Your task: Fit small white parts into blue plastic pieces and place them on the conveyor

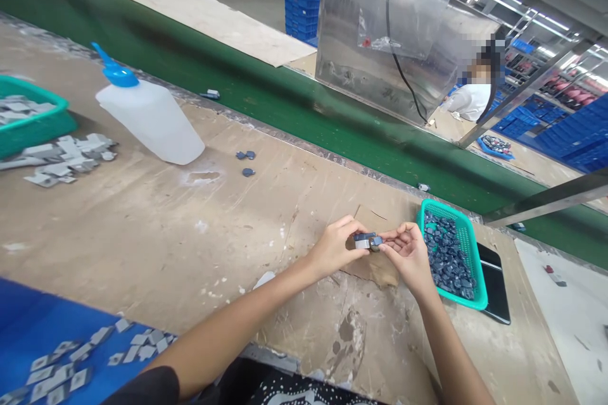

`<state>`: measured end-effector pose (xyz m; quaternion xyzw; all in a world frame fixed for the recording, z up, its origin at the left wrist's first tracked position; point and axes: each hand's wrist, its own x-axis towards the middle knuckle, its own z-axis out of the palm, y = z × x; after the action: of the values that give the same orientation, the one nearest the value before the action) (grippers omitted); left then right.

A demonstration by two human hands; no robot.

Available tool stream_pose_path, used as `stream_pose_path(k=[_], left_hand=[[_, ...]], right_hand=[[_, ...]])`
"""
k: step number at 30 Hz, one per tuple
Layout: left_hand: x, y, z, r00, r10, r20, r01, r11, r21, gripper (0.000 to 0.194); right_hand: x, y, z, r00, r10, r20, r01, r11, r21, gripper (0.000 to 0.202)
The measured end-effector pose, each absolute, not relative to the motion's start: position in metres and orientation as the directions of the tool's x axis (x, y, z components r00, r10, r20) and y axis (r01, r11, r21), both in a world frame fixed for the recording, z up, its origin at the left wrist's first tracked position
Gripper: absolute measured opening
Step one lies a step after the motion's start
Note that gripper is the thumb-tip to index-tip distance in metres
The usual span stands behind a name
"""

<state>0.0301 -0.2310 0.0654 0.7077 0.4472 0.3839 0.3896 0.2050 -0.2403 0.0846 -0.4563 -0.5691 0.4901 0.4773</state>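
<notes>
Between thumb and fingers my left hand (335, 245) pinches a small grey and dark blue plastic part (363, 241). Thumb and forefinger of my right hand (409, 257) close on a small dark blue piece (375, 241) at the right end of that part; the two pieces touch. Both hands are above a torn sheet of brown cardboard (380, 273). Just right of my right hand stands a green basket (481, 285) full of small dark blue pieces (446, 253).
A white squeeze bottle (152, 117) with a blue nozzle stands tilted at the left. Grey parts lie by a teal basket (71, 120) and on a blue surface (19, 310). A phone (496, 285) lies beside the green basket. A green conveyor belt (304, 120) crosses behind; a person (470, 101) is beyond.
</notes>
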Motion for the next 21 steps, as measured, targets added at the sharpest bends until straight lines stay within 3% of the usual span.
stream_pose_path(k=[14,21], left_hand=[[0.03,-0.235,0.066,0.255,0.929,0.267,0.357,-0.347,0.867,0.019],[0.034,-0.241,0.069,0.237,0.894,0.379,0.282,-0.437,0.854,0.021]], right_hand=[[0.192,-0.253,0.077,-0.044,0.988,0.146,0.204,0.152,-0.967,0.036],[0.2,-0.256,0.084,-0.07,0.997,0.045,-0.037,0.042,-0.998,0.04]])
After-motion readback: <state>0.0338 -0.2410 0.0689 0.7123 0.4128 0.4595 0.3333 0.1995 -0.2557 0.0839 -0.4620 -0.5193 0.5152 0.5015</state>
